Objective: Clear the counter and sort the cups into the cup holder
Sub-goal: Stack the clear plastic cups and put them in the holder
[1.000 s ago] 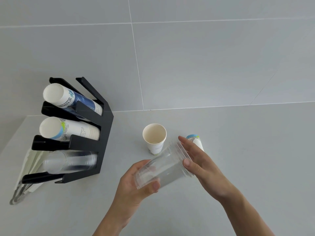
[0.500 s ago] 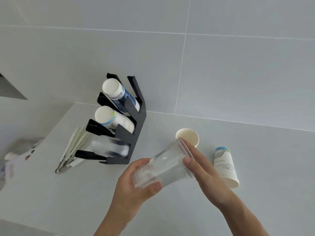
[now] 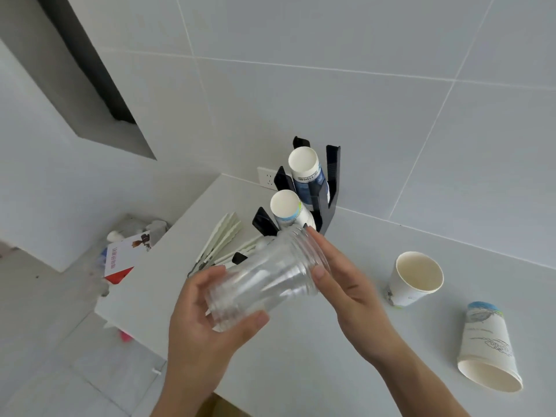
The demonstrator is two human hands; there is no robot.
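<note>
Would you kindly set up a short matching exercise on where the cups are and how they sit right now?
Things:
1. clear plastic cups
2. open-mouthed paper cup
3. printed paper cup
4. blue-printed cup stack

States:
A. upright on the counter
B. top slot of the black cup holder
C. held between left hand and right hand
D. mouth down on the counter, tilted

Pairs: 1-C, 2-A, 3-D, 4-B

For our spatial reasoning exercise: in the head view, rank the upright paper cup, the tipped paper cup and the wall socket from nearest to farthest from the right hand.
1. Upright paper cup, just right of the right hand.
2. Tipped paper cup, farther right, lying down.
3. Wall socket, back left, behind the holder.
</note>
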